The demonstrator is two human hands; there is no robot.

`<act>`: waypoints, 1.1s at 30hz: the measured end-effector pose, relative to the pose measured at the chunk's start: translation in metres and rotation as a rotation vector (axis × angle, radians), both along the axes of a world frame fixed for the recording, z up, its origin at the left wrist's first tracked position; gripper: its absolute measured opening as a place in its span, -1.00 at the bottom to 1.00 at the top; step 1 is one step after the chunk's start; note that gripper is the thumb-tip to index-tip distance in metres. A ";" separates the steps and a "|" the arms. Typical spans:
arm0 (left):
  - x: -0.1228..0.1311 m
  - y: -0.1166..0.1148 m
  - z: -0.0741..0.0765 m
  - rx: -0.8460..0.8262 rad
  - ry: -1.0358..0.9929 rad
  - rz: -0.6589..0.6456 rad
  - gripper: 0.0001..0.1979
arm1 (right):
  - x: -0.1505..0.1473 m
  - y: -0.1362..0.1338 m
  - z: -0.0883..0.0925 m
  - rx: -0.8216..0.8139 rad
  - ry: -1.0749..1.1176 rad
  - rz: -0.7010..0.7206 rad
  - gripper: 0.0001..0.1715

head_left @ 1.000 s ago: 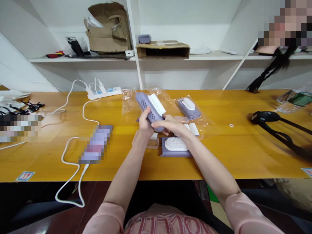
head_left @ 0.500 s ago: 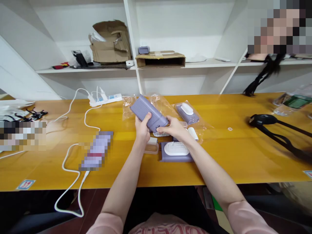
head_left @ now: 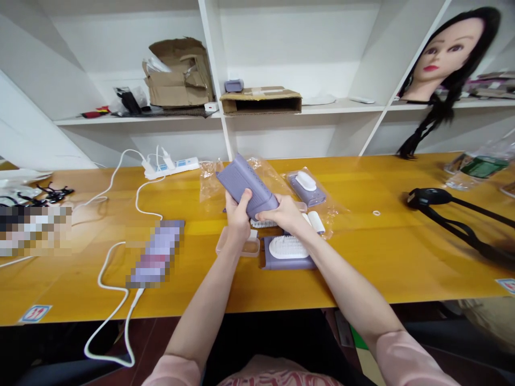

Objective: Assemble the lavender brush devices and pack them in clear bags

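Above the middle of the yellow table (head_left: 362,257) I hold a purple ribbed brush case (head_left: 246,186), tilted with its back facing me. My left hand (head_left: 237,217) wraps its near end from the left. My right hand (head_left: 281,214) grips its lower right corner. A white bristle piece (head_left: 263,222) shows just beneath the case. In front of my hands lies another purple case with a white brush head (head_left: 286,251), and a small clear lid (head_left: 240,246) lies beside it.
A bagged purple brush (head_left: 306,186) and clear plastic wrap (head_left: 209,177) lie behind my hands. A white power strip (head_left: 173,165) with cables is at the left, a black stand (head_left: 446,206) at the right. Shelves behind hold cardboard boxes (head_left: 261,100) and a mannequin head (head_left: 446,53).
The purple case was turned over: its white bristles faced me a second ago, now its ribbed back does. Both hands kept hold of it.
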State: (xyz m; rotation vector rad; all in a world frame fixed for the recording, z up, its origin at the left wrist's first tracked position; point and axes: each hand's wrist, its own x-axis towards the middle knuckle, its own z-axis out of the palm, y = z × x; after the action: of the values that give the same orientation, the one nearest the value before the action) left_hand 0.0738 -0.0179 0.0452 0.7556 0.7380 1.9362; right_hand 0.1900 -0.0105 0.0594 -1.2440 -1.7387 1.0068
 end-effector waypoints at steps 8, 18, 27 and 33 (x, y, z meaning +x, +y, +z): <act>0.010 -0.001 -0.004 -0.155 0.085 0.109 -0.33 | -0.015 -0.022 0.003 0.393 -0.586 -0.207 -0.69; -0.006 0.008 -0.004 -0.213 0.038 0.015 -0.58 | -0.019 -0.022 -0.001 0.452 -0.641 -0.140 -0.78; -0.008 0.005 -0.007 -0.007 0.059 0.016 -0.48 | -0.015 -0.017 -0.002 0.279 -0.352 -0.049 -0.45; -0.006 -0.002 -0.013 -0.006 0.039 -0.159 -0.49 | -0.011 -0.009 -0.001 -0.030 0.051 0.174 -0.25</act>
State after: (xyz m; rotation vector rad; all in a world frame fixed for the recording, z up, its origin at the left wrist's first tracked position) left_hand 0.0676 -0.0204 0.0325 0.8253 0.6853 1.7800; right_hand 0.1787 -0.0198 0.0589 -1.0898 -1.8219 1.1591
